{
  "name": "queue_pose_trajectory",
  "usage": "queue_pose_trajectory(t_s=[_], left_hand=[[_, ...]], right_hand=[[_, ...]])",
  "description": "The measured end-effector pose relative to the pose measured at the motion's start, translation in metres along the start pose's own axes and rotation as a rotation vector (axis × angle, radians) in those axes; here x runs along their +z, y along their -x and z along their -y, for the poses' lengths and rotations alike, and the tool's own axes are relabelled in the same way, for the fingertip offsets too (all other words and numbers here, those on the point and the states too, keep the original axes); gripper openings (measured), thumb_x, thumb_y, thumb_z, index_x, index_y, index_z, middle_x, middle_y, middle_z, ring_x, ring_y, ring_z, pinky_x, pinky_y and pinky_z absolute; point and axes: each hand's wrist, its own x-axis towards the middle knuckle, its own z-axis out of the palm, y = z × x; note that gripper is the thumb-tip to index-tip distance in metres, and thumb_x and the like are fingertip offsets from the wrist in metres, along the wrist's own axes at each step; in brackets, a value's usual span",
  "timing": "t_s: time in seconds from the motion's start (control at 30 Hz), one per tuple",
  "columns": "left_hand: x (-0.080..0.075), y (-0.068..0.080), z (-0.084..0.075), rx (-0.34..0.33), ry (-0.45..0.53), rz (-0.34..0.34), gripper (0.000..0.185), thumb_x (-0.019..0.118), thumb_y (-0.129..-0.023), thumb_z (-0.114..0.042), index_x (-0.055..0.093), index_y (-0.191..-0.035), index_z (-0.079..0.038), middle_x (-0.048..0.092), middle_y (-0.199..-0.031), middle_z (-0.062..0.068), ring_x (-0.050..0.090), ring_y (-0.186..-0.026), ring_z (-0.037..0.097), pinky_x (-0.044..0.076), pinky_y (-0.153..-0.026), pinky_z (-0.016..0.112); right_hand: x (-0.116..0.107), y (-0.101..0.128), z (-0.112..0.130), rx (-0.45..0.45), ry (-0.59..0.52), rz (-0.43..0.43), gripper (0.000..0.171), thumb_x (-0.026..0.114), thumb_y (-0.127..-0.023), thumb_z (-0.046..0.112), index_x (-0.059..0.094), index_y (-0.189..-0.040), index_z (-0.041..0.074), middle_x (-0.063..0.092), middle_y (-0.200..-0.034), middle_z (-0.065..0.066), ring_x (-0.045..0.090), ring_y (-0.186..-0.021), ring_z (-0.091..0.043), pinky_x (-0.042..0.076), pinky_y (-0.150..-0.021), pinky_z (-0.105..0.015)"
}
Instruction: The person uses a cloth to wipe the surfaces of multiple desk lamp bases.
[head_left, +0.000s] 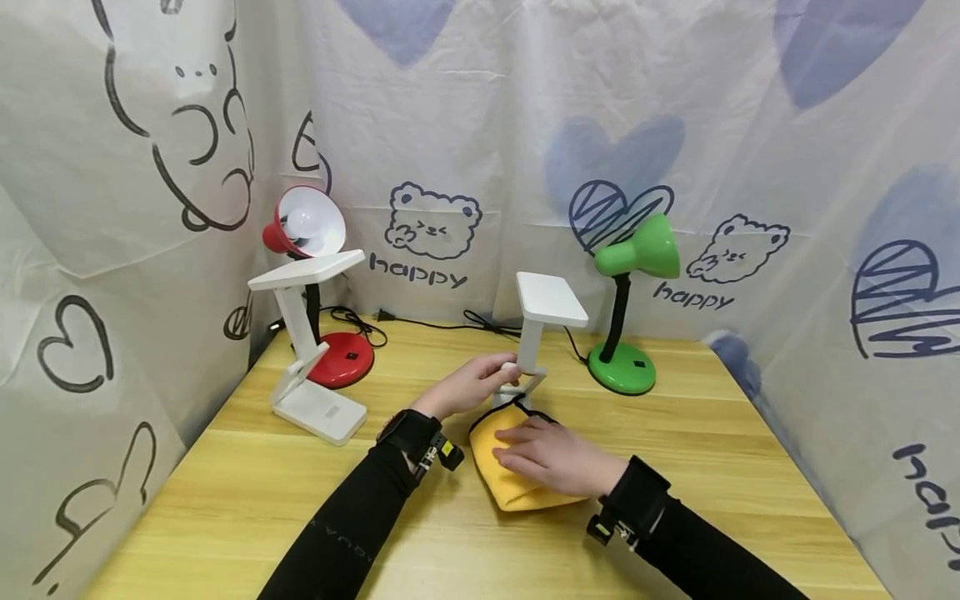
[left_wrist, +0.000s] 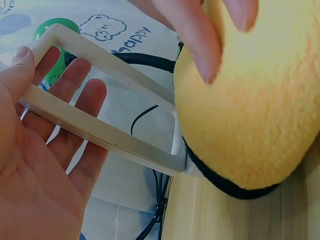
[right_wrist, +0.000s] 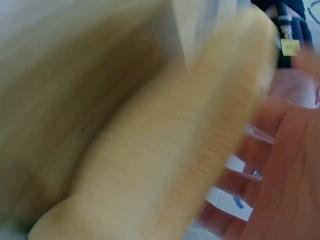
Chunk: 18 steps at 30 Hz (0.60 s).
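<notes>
A white folding desk lamp (head_left: pixel 551 300) stands mid-table with its flat head raised. My left hand (head_left: pixel 474 388) holds the lamp's hinged arm; in the left wrist view the thumb and fingers lie round one bar of its white frame (left_wrist: pixel 100 130). A yellow cloth (head_left: pixel 501 482) with black edging covers the lower part of this lamp, hiding most of the base. On top of the cloth rests my right hand (head_left: pixel 558 458), fingers spread and mostly straight. The right wrist view shows the cloth (right_wrist: pixel 160 150) blurred beside the palm.
A second white folding lamp (head_left: pixel 318 410) stands at left, in front of a red lamp (head_left: pixel 345 360). Back right is a green lamp (head_left: pixel 624 368). Black cords (head_left: pixel 427 322) run along the table's back edge, before a printed curtain (head_left: pixel 450 108).
</notes>
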Motion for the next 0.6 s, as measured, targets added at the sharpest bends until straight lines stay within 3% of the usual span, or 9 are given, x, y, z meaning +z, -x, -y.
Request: queue_pose_trajectory(t_s=[0.1,0.2,0.4,0.6], left_hand=[[-0.001,0.000,0.000,0.004,-0.007,0.000,0.037,0.040,-0.108,-0.048,0.058,-0.136,-0.032,0.068,-0.121,0.003,0.062,-0.114,0.014,0.049,-0.102,0.042],[-0.001,0.001,0.000,0.008,-0.011,0.001,0.036,0.040,-0.108,-0.048,0.059,-0.135,-0.034,0.068,-0.122,0.003,0.062,-0.115,0.014,0.049,-0.102,0.042],[-0.001,0.000,0.000,0.001,-0.012,-0.005,0.035,0.040,-0.107,-0.050,0.059,-0.134,-0.038,0.067,-0.120,-0.005,0.062,-0.114,0.012,0.049,-0.100,0.040],[-0.001,0.000,0.000,-0.006,-0.013,0.000,0.036,0.041,-0.107,-0.051,0.059,-0.134,-0.038,0.067,-0.119,-0.006,0.062,-0.114,0.011,0.049,-0.101,0.039]], right_hand=[[0.005,-0.003,-0.002,-0.039,0.089,-0.068,0.043,0.055,-0.101,0.055,0.065,-0.132,0.027,0.059,-0.140,0.004,0.054,-0.126,-0.019,0.047,-0.106,-0.040],[0.011,-0.009,0.000,-0.046,0.215,-0.115,0.049,0.067,-0.091,0.059,0.061,-0.126,0.026,0.056,-0.122,0.004,0.055,-0.109,-0.017,0.053,-0.089,-0.035],[0.016,-0.020,0.007,0.012,0.353,-0.153,0.044,0.068,-0.092,0.057,0.057,-0.111,0.019,0.053,-0.096,0.002,0.055,-0.085,-0.016,0.047,-0.059,-0.027],[0.011,-0.020,0.014,0.030,0.329,-0.100,0.034,0.071,-0.092,0.049,0.056,-0.100,0.019,0.055,-0.079,0.007,0.053,-0.065,-0.011,0.039,-0.049,-0.025]])
